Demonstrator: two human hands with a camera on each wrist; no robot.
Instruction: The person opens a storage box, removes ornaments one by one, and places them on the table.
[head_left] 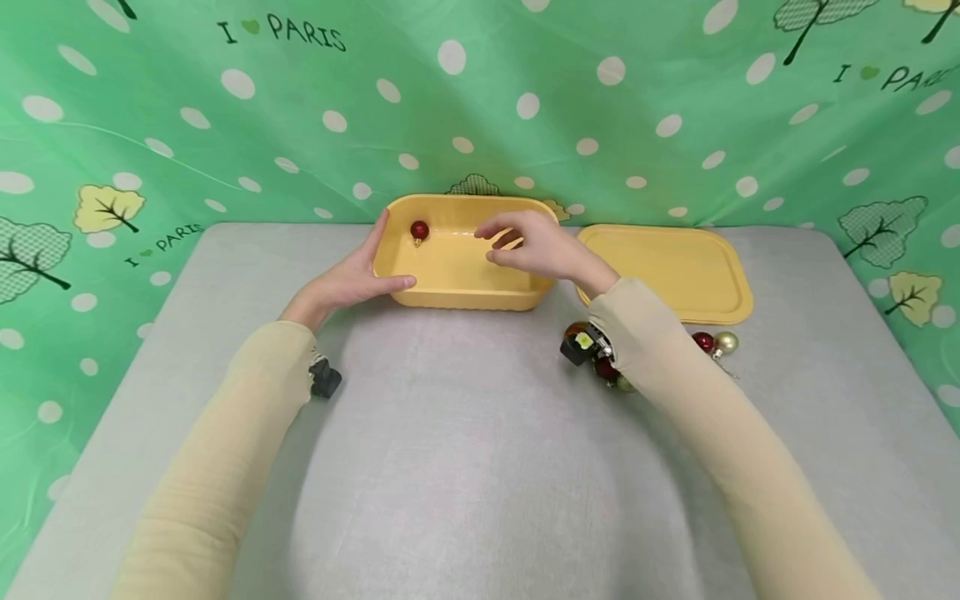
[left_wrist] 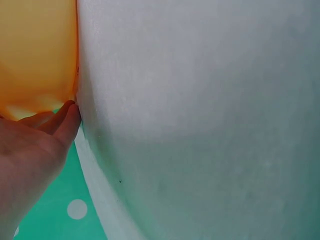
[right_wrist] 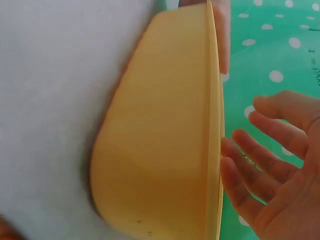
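Note:
A yellow plastic box (head_left: 465,300) stands at the back of the table, its open side up. Inside, near its left end, lies a small red Christmas ball (head_left: 419,229). My left hand (head_left: 348,275) holds the box by its left end, thumb over the front rim and fingers along the outer side. In the left wrist view, fingertips of the left hand (left_wrist: 37,155) touch the box's outside. Over the right half of the box hovers my right hand (head_left: 536,242), its fingers apart and loosely bent. The right wrist view shows nothing held in that hand (right_wrist: 280,175).
Right of the box lies a yellow lid (head_left: 675,271). In front of it are a red ball (head_left: 702,341), a gold ball (head_left: 726,342) and more ornaments (head_left: 606,367), partly hidden by the right sleeve. A green dotted cloth (head_left: 495,133) hangs behind the grey table (head_left: 450,433).

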